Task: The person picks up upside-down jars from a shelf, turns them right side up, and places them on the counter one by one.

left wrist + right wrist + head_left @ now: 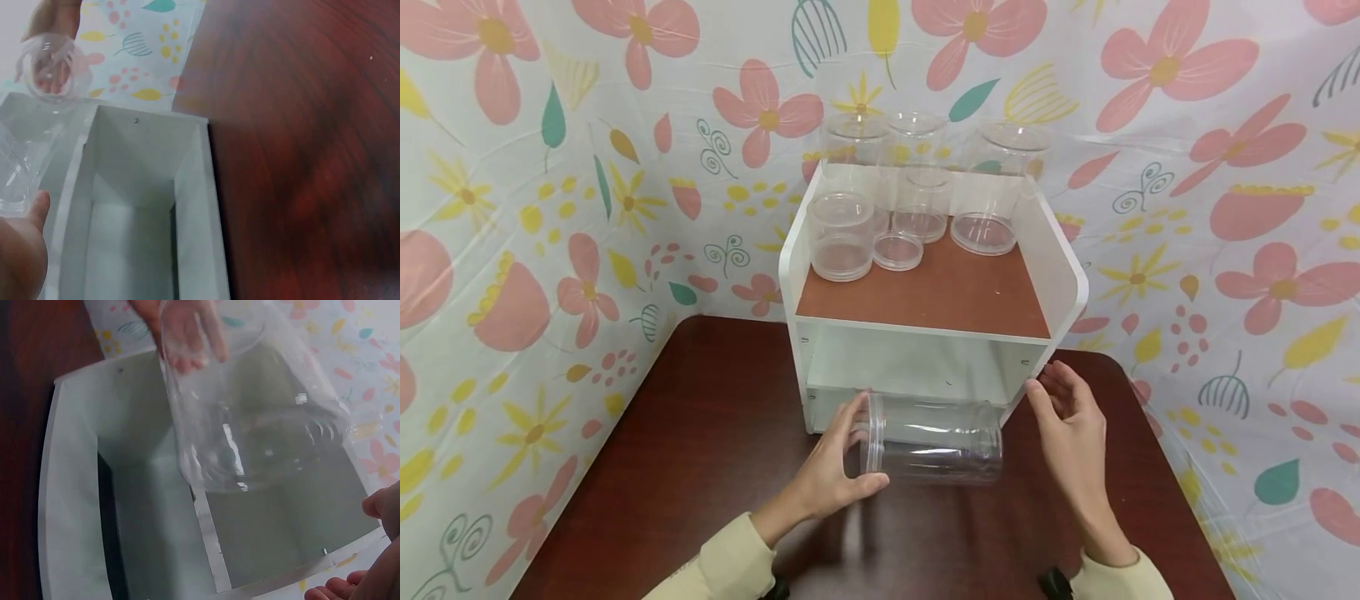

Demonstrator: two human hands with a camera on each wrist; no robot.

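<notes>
Clear, glossy plastic on the big cylindrical jar (934, 442) lying low in the middle of the head view, with bright streaks of glare along its smooth wall. Dark reddish-brown wooden table (700, 433) under it shows a polished sheen with faint grain. The white two-tier shelf unit (917, 367) looks smooth and matt, its top board (940, 292) a flat brown. Behind, flower-printed cloth backdrop (550, 208), softly creased.

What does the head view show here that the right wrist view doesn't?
Only the head view shows the clear containers on the shelf top, the dark table and the whole right hand, open beside the jar. Only the right wrist view looks into the shelf's white compartment from close up. Both show the clear jar on its side, the left hand at its end, and the white shelf unit.
</notes>
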